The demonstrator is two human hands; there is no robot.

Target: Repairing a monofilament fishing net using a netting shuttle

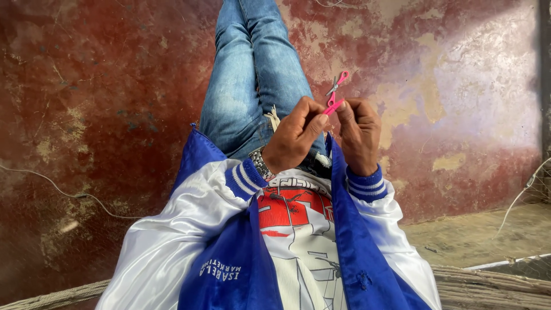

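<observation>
My left hand [295,135] and my right hand [359,135] meet in front of my chest, over my jeans-clad legs [252,74]. Their fingertips pinch the lower pink part of a small pair of pink-handled scissors [336,90]. The grey blades and one pink loop stick out past the fingers, above the red floor. A metal bracelet [261,163] sits on my left wrist. I wear a blue and white satin jacket [189,229] over a printed white shirt.
A worn red and tan floor [103,86] spreads all around my legs. A thin cord [63,192] trails across it at left. Woven rope strands [488,284] run along the bottom edge at right, with netting [531,183] beyond.
</observation>
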